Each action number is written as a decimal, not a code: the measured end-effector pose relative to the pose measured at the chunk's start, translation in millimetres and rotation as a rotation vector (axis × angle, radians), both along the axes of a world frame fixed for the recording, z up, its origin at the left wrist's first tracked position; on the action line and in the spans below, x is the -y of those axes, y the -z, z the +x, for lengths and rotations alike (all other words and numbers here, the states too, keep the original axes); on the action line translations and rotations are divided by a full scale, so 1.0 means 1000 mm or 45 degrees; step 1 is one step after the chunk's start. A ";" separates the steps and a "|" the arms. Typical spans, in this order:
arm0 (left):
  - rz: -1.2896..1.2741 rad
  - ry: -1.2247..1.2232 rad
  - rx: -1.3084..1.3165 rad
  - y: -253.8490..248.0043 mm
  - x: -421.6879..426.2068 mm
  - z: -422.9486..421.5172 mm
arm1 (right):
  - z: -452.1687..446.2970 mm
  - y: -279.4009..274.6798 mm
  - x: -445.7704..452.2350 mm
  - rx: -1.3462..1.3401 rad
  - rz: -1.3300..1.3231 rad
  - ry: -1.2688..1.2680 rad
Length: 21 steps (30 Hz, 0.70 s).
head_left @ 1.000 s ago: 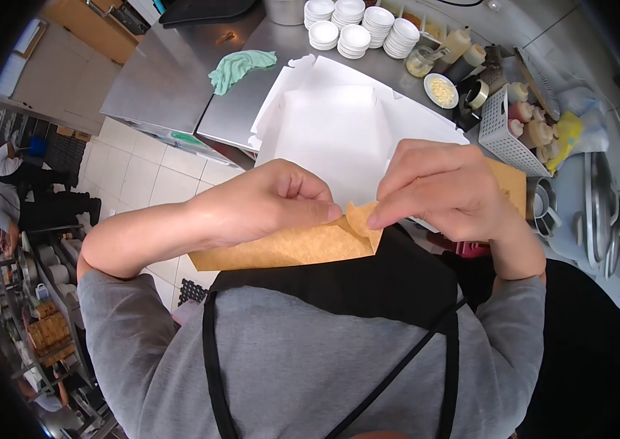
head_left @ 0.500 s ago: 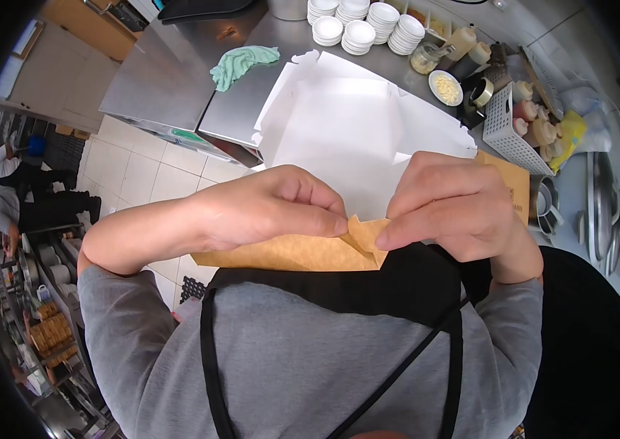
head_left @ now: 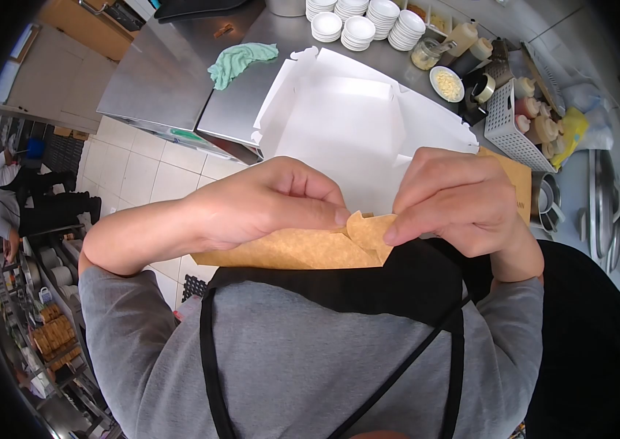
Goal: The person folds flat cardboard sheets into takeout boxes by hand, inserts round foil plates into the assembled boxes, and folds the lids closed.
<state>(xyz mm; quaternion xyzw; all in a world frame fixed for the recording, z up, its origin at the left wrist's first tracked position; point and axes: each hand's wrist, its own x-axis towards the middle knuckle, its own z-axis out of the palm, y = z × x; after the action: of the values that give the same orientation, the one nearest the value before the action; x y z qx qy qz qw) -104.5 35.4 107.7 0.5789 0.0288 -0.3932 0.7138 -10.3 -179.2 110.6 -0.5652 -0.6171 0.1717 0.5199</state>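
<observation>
My left hand (head_left: pixel 292 201) pinches the upper edge of a brown paper piece (head_left: pixel 288 250) held close in front of the black apron. At the paper's right end, my right hand (head_left: pixel 460 201) has a small curled flap between thumb and fingers. The paper is creased where the two hands nearly meet. Beyond them, an open white cardboard box (head_left: pixel 346 110) lies on the steel counter, its near part hidden behind my hands. Another brown paper item (head_left: pixel 516 186) with printing shows behind my right wrist.
On the counter (head_left: pixel 156 80) are a green cloth (head_left: pixel 240 62), stacked white dishes (head_left: pixel 357 31), a plate of pale chopped food (head_left: pixel 447 84) and a white basket of bottles (head_left: pixel 511 124). Pots and lids stand at the right. Co-workers (head_left: pixel 6 208) are at the far left.
Both hands have shifted slightly right with the brown paper. The flap at its right end has opened out a little, and more of the box's raised side shows.
</observation>
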 end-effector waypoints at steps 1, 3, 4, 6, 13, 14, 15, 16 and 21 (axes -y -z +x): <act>-0.013 -0.010 0.002 0.000 -0.001 0.000 | 0.000 0.000 0.000 0.005 -0.004 0.004; -0.015 -0.011 0.019 0.001 -0.002 -0.001 | 0.000 0.001 0.001 0.009 -0.008 0.005; -0.016 -0.009 0.035 0.002 -0.003 -0.001 | 0.000 0.003 0.002 -0.004 -0.008 0.010; -0.022 -0.015 0.032 0.004 -0.003 -0.003 | 0.000 0.004 0.002 -0.017 -0.009 0.013; -0.034 -0.036 -0.034 0.005 0.002 -0.001 | 0.003 0.004 -0.003 -0.078 -0.046 -0.052; -0.034 -0.035 -0.034 0.006 0.003 -0.001 | 0.003 0.005 -0.004 -0.116 -0.028 -0.061; -0.017 -0.048 -0.006 0.007 0.004 -0.001 | 0.003 0.006 -0.005 -0.116 -0.026 -0.058; 0.000 -0.062 0.021 0.008 0.004 -0.001 | 0.004 0.006 -0.006 -0.173 -0.043 -0.093; -0.018 -0.123 0.012 0.006 0.003 -0.002 | 0.009 -0.005 -0.004 -0.240 -0.215 -0.146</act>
<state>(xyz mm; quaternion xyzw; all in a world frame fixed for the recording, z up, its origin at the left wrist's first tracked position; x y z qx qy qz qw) -106.6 32.8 101.2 0.5735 0.0505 -0.3558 0.7362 -1.2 -175.5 115.7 -0.5522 -0.5799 0.3048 0.5157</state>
